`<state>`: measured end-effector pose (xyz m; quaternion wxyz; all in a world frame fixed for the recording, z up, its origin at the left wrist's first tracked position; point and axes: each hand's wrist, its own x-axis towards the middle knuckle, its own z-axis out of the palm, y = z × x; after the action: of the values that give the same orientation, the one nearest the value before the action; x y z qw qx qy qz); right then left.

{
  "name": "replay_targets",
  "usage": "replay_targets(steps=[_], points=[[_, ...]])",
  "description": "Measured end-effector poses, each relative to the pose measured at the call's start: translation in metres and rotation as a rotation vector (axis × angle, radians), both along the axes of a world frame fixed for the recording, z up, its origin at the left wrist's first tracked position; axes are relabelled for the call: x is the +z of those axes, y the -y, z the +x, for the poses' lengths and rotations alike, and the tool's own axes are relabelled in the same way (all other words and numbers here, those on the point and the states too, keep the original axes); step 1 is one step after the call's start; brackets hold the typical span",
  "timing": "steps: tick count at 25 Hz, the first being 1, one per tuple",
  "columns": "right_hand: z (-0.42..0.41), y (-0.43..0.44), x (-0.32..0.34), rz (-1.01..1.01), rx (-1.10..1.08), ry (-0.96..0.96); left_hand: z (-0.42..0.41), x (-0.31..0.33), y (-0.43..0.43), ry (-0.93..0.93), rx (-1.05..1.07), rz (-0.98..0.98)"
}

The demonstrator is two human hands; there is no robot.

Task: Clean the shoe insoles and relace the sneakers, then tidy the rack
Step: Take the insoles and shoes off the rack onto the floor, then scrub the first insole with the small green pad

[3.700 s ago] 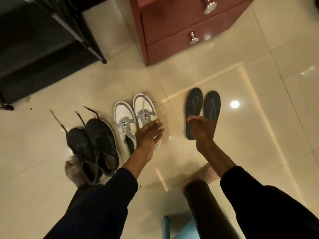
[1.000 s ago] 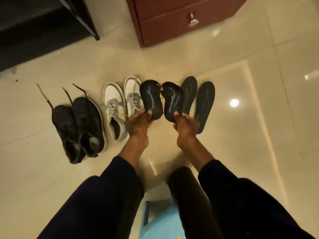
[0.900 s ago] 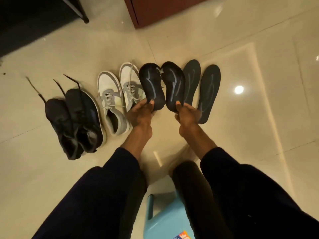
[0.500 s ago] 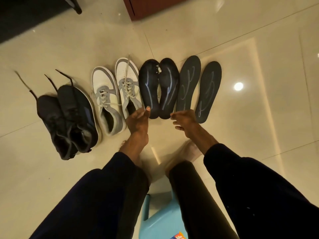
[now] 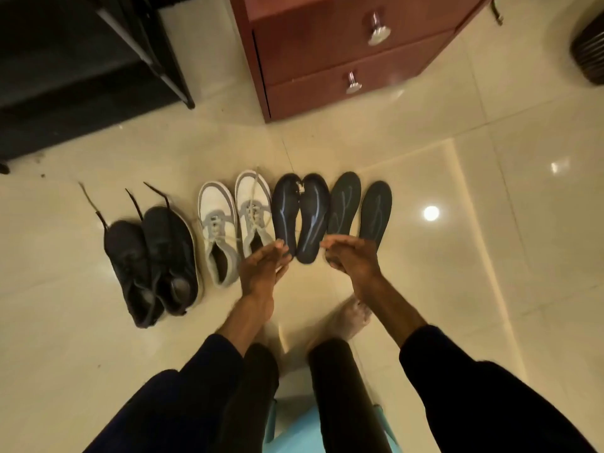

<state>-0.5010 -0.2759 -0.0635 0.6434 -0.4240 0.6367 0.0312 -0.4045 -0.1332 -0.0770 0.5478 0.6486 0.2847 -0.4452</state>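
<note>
**While four insoles lie loose side by side, a mix-up is the main risk**

Because the darker insoles (image 5: 286, 214) and the greyer insoles (image 5: 376, 214) lie flat on the floor tiles (image 5: 457, 256) in one row, edges nearly touching, the pairs could easily be swapped or returned to the wrong shoes. The darker pair sits just ahead of the fingertips of both hands. The greyer pair lies beyond the right hand (image 5: 351, 259), which covers their heels.

The left hand (image 5: 264, 266) is stretched out with straight fingers and holds nothing. The right hand is loosely relaxed and also seems empty, though both are blurred. A careless sweep from either hand would slide the light insoles out of order on the glossy tile.

A white scrap (image 5: 299, 188) clings at the toes of the darker pair, far from the fingers. Cleaning may spread it rather than lift it.

Just outside the left hand stand the white sneakers (image 5: 217, 230), whose slack laces could snag a finger. Further out, the black sneakers (image 5: 153, 263) trail lace ends that a reach might drag. The dark rack (image 5: 81, 60) and a chest of drawers (image 5: 343, 50) stand well beyond both hands.
</note>
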Motion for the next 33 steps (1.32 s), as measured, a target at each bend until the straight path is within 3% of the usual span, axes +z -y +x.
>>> replay_targets(steps=[7, 16, 21, 24, 29, 33], points=[[0.047, 0.048, 0.134, -0.06, 0.002, 0.12, 0.066, 0.119, 0.039, 0.106, -0.032, -0.182], [0.135, 0.111, 0.227, -0.402, 0.236, 0.171, 0.14, 0.218, 0.075, 0.23, 0.045, -0.288], [0.22, 0.165, 0.239, -0.908, 0.488, 0.245, 0.166, 0.216, 0.076, 0.32, 0.087, -0.246], [0.279, 0.212, 0.225, -1.099, 0.663, 0.238, 0.159, 0.212, 0.074, 0.324, 0.176, -0.219], [0.336, 0.255, 0.171, -1.029, 1.072, 0.102, 0.135, 0.209, 0.079, 0.244, 0.331, -0.194], [0.355, 0.26, 0.14, -1.104, 1.148, 0.061, 0.123, 0.198, 0.088, 0.179, 0.403, -0.186]])
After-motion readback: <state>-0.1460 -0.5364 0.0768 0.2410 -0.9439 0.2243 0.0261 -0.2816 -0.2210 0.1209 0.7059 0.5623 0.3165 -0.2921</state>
